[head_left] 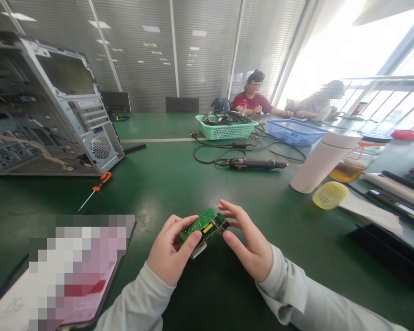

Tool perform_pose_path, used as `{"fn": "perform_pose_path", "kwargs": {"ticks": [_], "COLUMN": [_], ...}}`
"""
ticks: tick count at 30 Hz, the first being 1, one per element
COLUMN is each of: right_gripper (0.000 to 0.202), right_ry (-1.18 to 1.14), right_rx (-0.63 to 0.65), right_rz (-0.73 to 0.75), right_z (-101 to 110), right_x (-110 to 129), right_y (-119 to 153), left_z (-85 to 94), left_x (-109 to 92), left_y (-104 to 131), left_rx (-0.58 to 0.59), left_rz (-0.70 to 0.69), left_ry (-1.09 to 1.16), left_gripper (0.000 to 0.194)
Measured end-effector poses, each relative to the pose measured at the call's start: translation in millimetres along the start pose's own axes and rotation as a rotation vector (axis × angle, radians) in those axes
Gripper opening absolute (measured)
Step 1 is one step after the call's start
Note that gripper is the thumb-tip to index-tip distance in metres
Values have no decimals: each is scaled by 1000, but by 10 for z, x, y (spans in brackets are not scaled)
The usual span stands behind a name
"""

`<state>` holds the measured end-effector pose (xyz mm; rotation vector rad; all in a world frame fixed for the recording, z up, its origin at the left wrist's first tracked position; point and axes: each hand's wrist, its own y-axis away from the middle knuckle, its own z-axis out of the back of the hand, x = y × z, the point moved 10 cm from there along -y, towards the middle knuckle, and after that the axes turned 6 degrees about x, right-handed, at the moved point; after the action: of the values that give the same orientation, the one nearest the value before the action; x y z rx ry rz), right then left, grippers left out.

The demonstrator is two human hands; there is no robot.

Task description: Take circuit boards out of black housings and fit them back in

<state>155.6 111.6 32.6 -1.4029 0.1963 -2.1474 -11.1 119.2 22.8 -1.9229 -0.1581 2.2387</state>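
Observation:
A small green circuit board (202, 221) with a yellow part and dark connectors is held above the green table, tilted. My left hand (170, 248) grips its left end, thumb on top and fingers behind; a pale piece (199, 249) shows beneath the board. My right hand (246, 241) is at the board's right end with thumb and fingers apart, its fingertips close to the dark connector. Whether they touch it is hard to tell. An orange-handled screwdriver (101, 182) lies to the left, in front of an open metal computer case (105, 145).
A blurred-out tablet-like screen (100, 280) lies front left. Beyond my hands are an electric screwdriver (257, 164), cables, a green basket (226, 132) and a blue basket (296, 132). A white bottle (322, 163) and yellow item (330, 195) stand right. Two people sit behind.

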Motion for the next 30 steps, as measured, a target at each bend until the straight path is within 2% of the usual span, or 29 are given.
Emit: {"fn": "perform_pose_path", "kwargs": {"ticks": [5,9,15,18,21,23,25,27,30], "right_gripper": [53,48,46,37,31,30,32,38,45], "right_ry": [188,254,240,304,410,473,535,633,817], "right_rx": [77,111,214,187,97,22,-117,-300,-509], "right_rz": [78,63,107,96,15,-71,-157,-238,-441], "right_z": [-59,-72,-130,-125,-3,194,554,1047,1855], "right_x": [43,-14,25,13,-27,-58,-62,-32,-21], "right_y": [-22,-62,-52,-17,-13,-6,60,234,685], "left_z": [-45,-59,-168,-206,-128,-33,91,180,216], "left_x": [-168,-263,-319,-295,-204,-117,-11,94,181], "left_y": [45,73,64,75,41,-2,-36,-46,-43], "left_rx": [18,-12,125,194,149,69,-50,-146,-200], "left_rz": [-104,-167,-284,-352,-321,-251,-149,-49,38], "left_ry": [-292,-281,-315,-362,-343,-294,-216,-136,-53], "left_gripper": [33,32,36,47,57,51,39,32,29]}}
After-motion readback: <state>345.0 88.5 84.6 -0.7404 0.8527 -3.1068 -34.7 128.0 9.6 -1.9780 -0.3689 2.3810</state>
